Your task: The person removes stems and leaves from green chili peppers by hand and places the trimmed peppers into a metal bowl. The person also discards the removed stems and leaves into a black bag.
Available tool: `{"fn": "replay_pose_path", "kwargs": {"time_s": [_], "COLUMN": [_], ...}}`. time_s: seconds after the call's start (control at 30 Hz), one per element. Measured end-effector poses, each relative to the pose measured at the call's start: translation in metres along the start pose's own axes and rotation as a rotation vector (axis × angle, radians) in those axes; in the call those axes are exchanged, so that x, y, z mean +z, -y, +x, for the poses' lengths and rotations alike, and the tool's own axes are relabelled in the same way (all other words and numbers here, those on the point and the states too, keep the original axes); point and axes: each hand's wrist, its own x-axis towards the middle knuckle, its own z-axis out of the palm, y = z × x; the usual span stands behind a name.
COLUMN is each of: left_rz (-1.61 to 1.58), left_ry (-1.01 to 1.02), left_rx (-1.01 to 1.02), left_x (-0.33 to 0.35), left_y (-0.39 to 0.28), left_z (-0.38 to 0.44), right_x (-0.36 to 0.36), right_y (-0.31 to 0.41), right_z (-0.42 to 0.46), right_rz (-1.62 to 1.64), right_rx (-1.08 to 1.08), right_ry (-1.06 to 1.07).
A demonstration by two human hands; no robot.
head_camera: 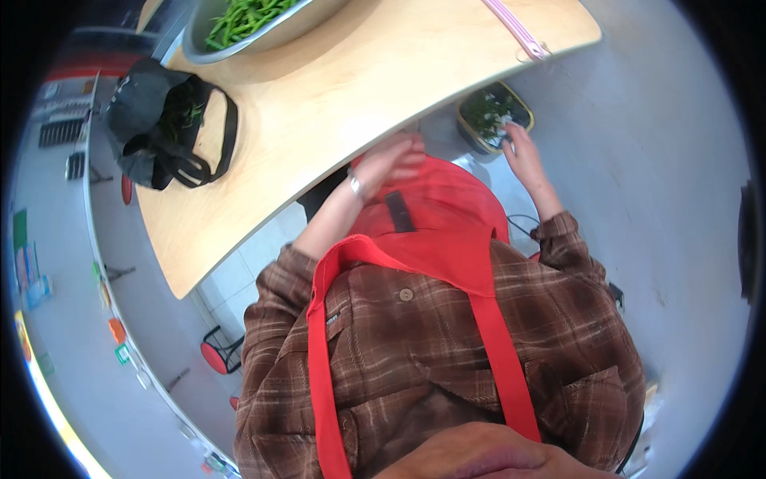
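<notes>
My left hand [393, 160], blurred, is at the table edge above the lap of my red apron [443, 191]. Its fingers are loosely spread and I see nothing in them; a silvery band [356, 184] circles the wrist. To the right and lower down, my right hand [524, 154] reaches over the near rim of a dark waste bin [470, 135] with a yellowish edge. Green scraps [488, 114] and white bits lie inside the bin. The right fingertips are by a whitish piece, and whether they grip it cannot be told.
On the wooden table [335, 114] stands a metal bowl [263, 47] of green beans or peppers [248, 21]. A black bag [140, 126] with loop handles, green bits inside, sits at the left. A pink strap [514, 27] lies at the right. A red-seated stool [214, 357] is on the floor.
</notes>
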Motion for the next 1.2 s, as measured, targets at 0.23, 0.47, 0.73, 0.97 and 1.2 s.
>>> {"fn": "replay_pose_path", "kwargs": {"time_s": [0.23,0.47,0.73,0.97,1.2], "left_rz": [0.255,1.523,1.919,0.783,0.597], "left_ry": [0.028,-1.441,-1.406,-1.540,-1.445], "left_rx": [0.319,0.841,0.444,1.126,1.307], "left_x": [-0.019,-0.144,-0.230,-0.282,-0.281], "left_y": [-0.091,-0.144,-0.159,-0.200,-0.240], "left_z": [-0.149,-0.216,-0.218,-0.243,-0.269], "right_x": [-0.008,-0.042,-0.022,0.009,0.069], "right_y": [0.118,0.252,0.329,0.401,0.504], "right_z": [0.028,0.079,0.126,0.168,0.210], "right_rz": [0.213,0.372,0.306,0.192,0.391], "right_rx": [-0.143,-0.623,-0.728,-0.913,-0.957], "right_ry": [0.274,0.349,0.410,0.438,0.554]}}
